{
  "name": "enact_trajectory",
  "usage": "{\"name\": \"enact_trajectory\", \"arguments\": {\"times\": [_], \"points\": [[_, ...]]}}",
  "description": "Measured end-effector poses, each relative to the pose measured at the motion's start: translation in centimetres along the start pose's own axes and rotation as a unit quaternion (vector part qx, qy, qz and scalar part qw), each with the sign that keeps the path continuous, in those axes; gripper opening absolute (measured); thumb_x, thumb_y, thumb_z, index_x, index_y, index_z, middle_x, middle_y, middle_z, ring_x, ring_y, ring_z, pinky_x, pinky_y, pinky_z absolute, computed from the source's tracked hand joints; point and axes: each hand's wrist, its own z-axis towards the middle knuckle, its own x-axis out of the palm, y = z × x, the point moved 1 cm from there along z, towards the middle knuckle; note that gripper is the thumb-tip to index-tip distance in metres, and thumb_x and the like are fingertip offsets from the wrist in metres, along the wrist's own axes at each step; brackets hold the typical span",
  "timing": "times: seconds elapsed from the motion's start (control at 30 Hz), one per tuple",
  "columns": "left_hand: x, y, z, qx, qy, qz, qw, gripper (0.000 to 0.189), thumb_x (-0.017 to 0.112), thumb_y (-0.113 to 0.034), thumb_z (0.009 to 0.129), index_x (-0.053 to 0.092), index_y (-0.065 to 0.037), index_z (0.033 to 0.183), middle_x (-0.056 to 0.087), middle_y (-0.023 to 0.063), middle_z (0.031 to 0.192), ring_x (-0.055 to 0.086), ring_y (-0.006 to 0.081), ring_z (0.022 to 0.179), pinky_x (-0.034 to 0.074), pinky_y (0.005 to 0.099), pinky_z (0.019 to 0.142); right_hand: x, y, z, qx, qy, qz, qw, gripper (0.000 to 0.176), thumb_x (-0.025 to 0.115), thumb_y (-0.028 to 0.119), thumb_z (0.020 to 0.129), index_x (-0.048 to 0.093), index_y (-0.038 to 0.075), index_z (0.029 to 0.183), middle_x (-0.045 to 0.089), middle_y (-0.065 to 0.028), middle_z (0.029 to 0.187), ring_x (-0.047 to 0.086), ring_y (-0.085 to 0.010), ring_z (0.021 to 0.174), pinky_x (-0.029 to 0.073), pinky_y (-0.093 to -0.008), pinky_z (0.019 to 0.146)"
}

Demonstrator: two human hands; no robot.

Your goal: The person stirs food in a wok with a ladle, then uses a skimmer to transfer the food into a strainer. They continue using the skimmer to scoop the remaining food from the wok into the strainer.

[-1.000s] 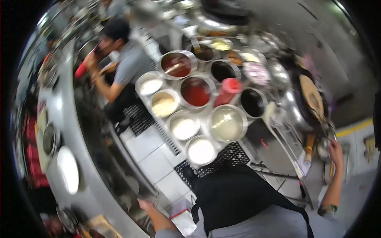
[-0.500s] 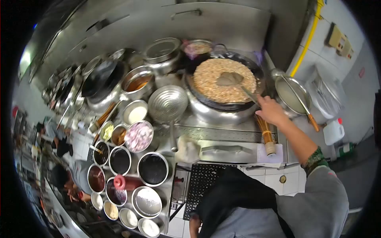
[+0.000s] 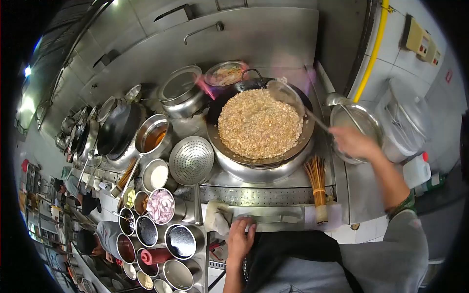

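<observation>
My right hand (image 3: 355,142) is closed round the handle of a broad-headed ladle (image 3: 287,96). The ladle's head, smeared by motion, is over the far right part of a large black wok (image 3: 215,141). A thick layer of finely chopped, light brown food (image 3: 259,129) spreads across the wok. My left hand (image 3: 240,239) rests by the counter's front edge, thumb apart from the fingers and nothing visible in it. Beside it lies a crumpled whitish cloth (image 3: 217,218). A bamboo brush (image 3: 317,188) stands on the counter between the wok and me.
A perforated strainer (image 3: 191,160) lies left of the wok. Several bowls of sauces surround a bowl of sliced onion (image 3: 160,206) and a red squeeze bottle (image 3: 156,256). A metal basin (image 3: 359,124) sits at right beside a plastic bin (image 3: 405,117). Another person (image 3: 105,239) is at far left.
The ladle has moved from the middle of the food to the wok's far right. My left hand has come up to the counter edge. The view has shifted.
</observation>
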Motion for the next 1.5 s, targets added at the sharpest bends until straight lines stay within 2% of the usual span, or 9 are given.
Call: {"name": "enact_trajectory", "arguments": {"times": [0.1,0.33,0.43,0.53,0.83,1.2,1.3,1.4,1.5], "points": [[2.5,1.6,0.8,0.036,0.009,0.036,0.999,0.021,0.072,-0.01,0.084,0.068,-0.006,0.104,0.067,0.0119,0.105,0.062,0.0338,0.101,0.046,0.0438,0.088,3.3,2.4,-0.3,0.094,0.023,0.154,0.983,0.04,0.055,0.007,0.094,0.056,-0.001,0.133,0.068,-0.0167,0.089,0.067,-0.0291,0.083,0.053,-0.0403,0.079],[4.5,1.9,1.9,0.019,0.001,0.048,0.999,0.019,0.073,-0.01,0.081,0.067,-0.008,0.1,0.067,0.0091,0.104,0.061,0.0304,0.102,0.042,0.0436,0.093,0.8,5.2,-1.5,0.109,0.084,0.145,0.98,0.041,0.052,0.009,0.096,0.056,0.006,0.137,0.067,-0.0171,0.086,0.064,-0.0342,0.077,0.051,-0.0436,0.074],[4.9,2.2,1.9,0.021,0.0,0.057,0.998,0.02,0.073,-0.011,0.082,0.067,-0.008,0.101,0.067,0.0096,0.104,0.061,0.0302,0.103,0.041,0.0434,0.093,1.8,4.4,-1.5,0.039,0.121,0.086,0.988,0.044,0.051,0.007,0.095,0.056,0.007,0.138,0.068,-0.0203,0.088,0.064,-0.0399,0.078,0.05,-0.0475,0.074],[5.3,2.7,1.9,0.022,0.0,0.071,0.997,0.021,0.074,-0.012,0.082,0.068,-0.008,0.103,0.068,0.0085,0.104,0.062,0.0294,0.103,0.041,0.0433,0.092,3.3,2.9,-0.9,-0.024,0.053,0.009,0.998,0.045,0.052,0.007,0.094,0.055,0.007,0.138,0.068,-0.0227,0.092,0.064,-0.0434,0.082,0.05,-0.0512,0.075],[5.3,3.0,1.9,0.02,0.011,0.071,0.997,0.021,0.074,-0.014,0.083,0.068,-0.008,0.102,0.068,0.0083,0.107,0.061,0.0311,0.111,0.04,0.0443,0.096,4.2,2.8,2.6,0.006,0.048,0.083,0.995,0.039,0.054,0.008,0.094,0.061,0.006,0.132,0.068,-0.0249,0.099,0.064,-0.0447,0.088,0.051,-0.0512,0.081],[5.2,2.9,2.0,0.021,0.007,0.076,0.997,0.021,0.075,-0.016,0.083,0.069,-0.008,0.101,0.069,0.0071,0.106,0.061,0.0306,0.111,0.04,0.0441,0.097,4.0,-1.1,5.9,0.056,-0.113,0.021,0.992,0.041,0.054,0.003,0.092,0.061,0.007,0.133,0.063,-0.0244,0.082,0.062,-0.0387,0.07,0.05,-0.0438,0.069],[4.9,2.8,2.2,0.021,0.012,0.076,0.997,0.02,0.076,-0.016,0.082,0.069,-0.009,0.1,0.069,0.0066,0.105,0.061,0.0298,0.11,0.04,0.0436,0.097,5.2,-0.7,6.5,-0.023,-0.094,0.042,0.994,0.041,0.055,0.003,0.091,0.061,0.007,0.132,0.064,-0.0258,0.086,0.062,-0.0424,0.075,0.05,-0.0472,0.071],[4.8,3.0,2.1,0.015,0.015,0.078,0.997,0.021,0.077,-0.016,0.082,0.07,-0.009,0.1,0.069,0.0061,0.103,0.061,0.0294,0.109,0.041,0.0432,0.096,3.3,0.5,7.0,0.066,-0.042,0.074,0.994,0.039,0.053,0.005,0.092,0.062,0.004,0.131,0.068,-0.0265,0.097,0.064,-0.0453,0.09,0.051,-0.0501,0.085],[4.8,3.2,2.1,0.015,0.021,0.079,0.997,0.021,0.077,-0.017,0.082,0.07,-0.01,0.1,0.069,0.006,0.103,0.061,0.0291,0.11,0.041,0.0433,0.096,4.1,-1.5,8.8,0.025,-0.12,0.016,0.992,0.04,0.053,0.006,0.092,0.062,0.006,0.132,0.068,-0.0267,0.1,0.063,-0.0454,0.094,0.051,-0.0497,0.086]]}}
